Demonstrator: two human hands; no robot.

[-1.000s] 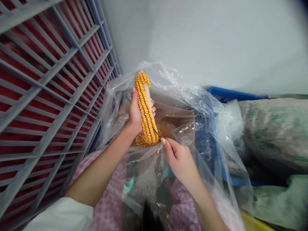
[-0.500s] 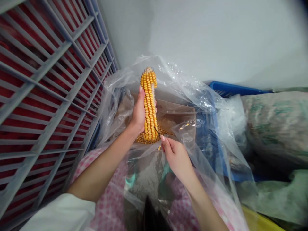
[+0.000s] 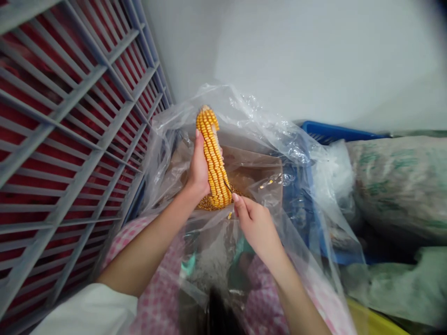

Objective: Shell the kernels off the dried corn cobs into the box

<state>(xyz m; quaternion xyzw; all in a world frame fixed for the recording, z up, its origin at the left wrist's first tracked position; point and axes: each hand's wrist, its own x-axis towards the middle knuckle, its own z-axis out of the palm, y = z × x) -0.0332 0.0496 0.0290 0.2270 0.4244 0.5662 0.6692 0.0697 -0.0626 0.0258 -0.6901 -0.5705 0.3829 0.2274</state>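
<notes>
Pink checked garment [image 3: 159, 279], one: lower left to lower centre of frame.
Right hand [image 3: 256, 225], right of centre: fingers pinched on a thin dark tool [image 3: 228, 187], its tip at the kernel rows near the cob's lower end.
Loose kernels [image 3: 229, 215], few: just below the tool.
Corn cob [image 3: 215, 167], one, centre: clasped along its side by the left hand [image 3: 200, 165]; hands apart from each other. Change in the last half second — upper end tipped toward the upper left, tool still at the lower rows. Judged a re-angling for prising there; most visible rows remain full, so much shelling is left.
Kernel heap [image 3: 206, 204], one: beyond the cob's lower end, partly hidden.
Clear plastic bag [image 3: 265, 125], one: spread around, up to the pale wall [image 3: 300, 60].
</notes>
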